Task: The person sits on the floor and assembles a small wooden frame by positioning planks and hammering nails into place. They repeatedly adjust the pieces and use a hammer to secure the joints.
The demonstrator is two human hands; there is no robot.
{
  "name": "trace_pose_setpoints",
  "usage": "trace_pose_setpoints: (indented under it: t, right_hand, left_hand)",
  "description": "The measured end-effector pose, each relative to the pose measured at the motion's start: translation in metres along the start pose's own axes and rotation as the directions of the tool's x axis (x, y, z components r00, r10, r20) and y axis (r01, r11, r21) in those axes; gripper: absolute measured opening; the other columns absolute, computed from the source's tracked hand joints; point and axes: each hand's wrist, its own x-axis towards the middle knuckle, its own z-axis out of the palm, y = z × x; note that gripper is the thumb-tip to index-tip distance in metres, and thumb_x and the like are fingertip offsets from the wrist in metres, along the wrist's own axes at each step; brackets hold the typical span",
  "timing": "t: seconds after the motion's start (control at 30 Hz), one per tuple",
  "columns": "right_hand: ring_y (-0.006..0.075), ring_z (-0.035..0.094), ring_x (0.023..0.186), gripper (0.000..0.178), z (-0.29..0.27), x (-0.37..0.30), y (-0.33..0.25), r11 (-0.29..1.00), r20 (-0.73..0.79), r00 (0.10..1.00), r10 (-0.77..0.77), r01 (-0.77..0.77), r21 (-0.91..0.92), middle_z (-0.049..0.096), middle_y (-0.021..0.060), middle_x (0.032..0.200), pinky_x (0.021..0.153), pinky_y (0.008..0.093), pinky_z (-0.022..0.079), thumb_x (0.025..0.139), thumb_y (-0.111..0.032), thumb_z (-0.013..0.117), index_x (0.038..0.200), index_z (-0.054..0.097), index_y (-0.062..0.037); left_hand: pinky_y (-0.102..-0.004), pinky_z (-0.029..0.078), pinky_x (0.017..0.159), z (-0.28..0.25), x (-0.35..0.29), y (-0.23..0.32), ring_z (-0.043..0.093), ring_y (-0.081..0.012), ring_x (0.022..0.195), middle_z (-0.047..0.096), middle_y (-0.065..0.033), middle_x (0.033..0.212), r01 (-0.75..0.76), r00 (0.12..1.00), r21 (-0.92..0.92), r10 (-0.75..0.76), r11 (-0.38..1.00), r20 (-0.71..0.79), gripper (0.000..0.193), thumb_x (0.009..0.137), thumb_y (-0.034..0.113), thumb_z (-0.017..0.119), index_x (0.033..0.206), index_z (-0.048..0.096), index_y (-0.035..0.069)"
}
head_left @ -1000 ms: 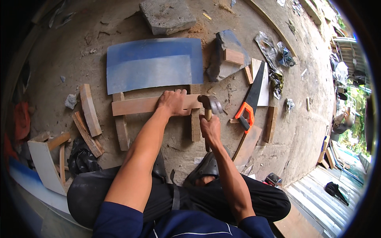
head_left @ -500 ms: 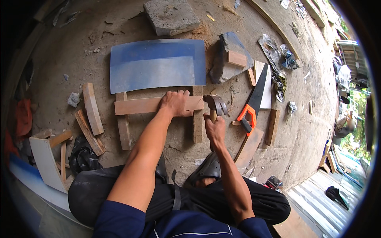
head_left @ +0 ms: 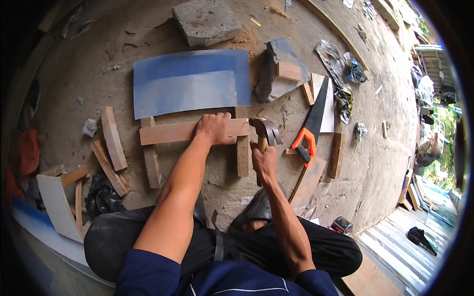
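Note:
A pale wooden plank (head_left: 168, 132) lies crosswise over two wooden battens, the left batten (head_left: 151, 167) and the right batten (head_left: 242, 160). My left hand (head_left: 213, 129) is wrapped over the plank near its right part, fingers over the far edge. My right hand (head_left: 264, 159) grips a claw hammer (head_left: 268, 130) by its short visible handle, the head just right of the plank's end and close to it. Beyond the plank, a blue and grey sheet (head_left: 190, 84) rests over the battens' far ends. No nail can be made out.
A handsaw (head_left: 313, 118) with an orange handle lies to the right, beside a thin board (head_left: 308, 182) and a wood block (head_left: 337, 155). Stones (head_left: 207, 22) sit at the back. Wood offcuts (head_left: 113, 138) and a white box-like frame (head_left: 57, 200) stand at left.
The view has shifted slightly, so the things on the ground sit a little farther left. Both hands keep their holds on the plank and the hammer.

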Motion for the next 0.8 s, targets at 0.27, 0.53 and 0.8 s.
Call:
trace_pose_setpoints:
  t: [0.27, 0.53, 0.8]
  right_hand:
    - [0.0436, 0.063, 0.074, 0.03, 0.012, 0.008, 0.003, 0.969, -0.088, 0.985, -0.151, 0.13, -0.209, 0.062, 0.0273, 0.076, 0.065, 0.0467, 0.047, 0.087, -0.027, 0.062, 0.094, 0.062, 0.0019]
    - [0.0235, 0.052, 0.06, 0.02, 0.005, 0.007, -0.001, 0.845, -0.336, 0.857, -0.39, 0.478, 0.239, 0.057, 0.0134, 0.072, 0.061, 0.0379, 0.043, 0.091, -0.02, 0.061, 0.088, 0.058, -0.0012]
    - [0.0417, 0.063, 0.07, 0.032, 0.014, 0.015, 0.004, 0.997, -0.071, 0.994, -0.079, 0.079, -0.016, 0.061, 0.0279, 0.073, 0.065, 0.0473, 0.047, 0.086, -0.028, 0.06, 0.086, 0.061, 0.0037]
  left_hand:
    - [-0.0454, 0.052, 0.079, -0.001, 0.003, 0.002, 0.066, -0.0344, 0.088, 0.065, -0.0185, 0.099, 0.007, 1.0, 0.001, -0.007, 1.0, 0.029, 0.078, 0.061, 0.058, 0.07, 0.112, 0.055, 0.001]
    - [-0.045, 0.053, 0.078, 0.001, 0.0, -0.002, 0.066, -0.0344, 0.086, 0.065, -0.018, 0.098, 0.012, 1.0, 0.0, -0.012, 1.0, -0.006, 0.075, 0.062, 0.057, 0.07, 0.11, 0.055, 0.002]
    - [-0.0441, 0.054, 0.074, 0.004, 0.001, -0.002, 0.067, -0.0342, 0.082, 0.066, -0.0173, 0.093, -0.01, 0.999, -0.018, 0.009, 1.0, -0.042, 0.074, 0.063, 0.059, 0.069, 0.108, 0.056, 0.002]
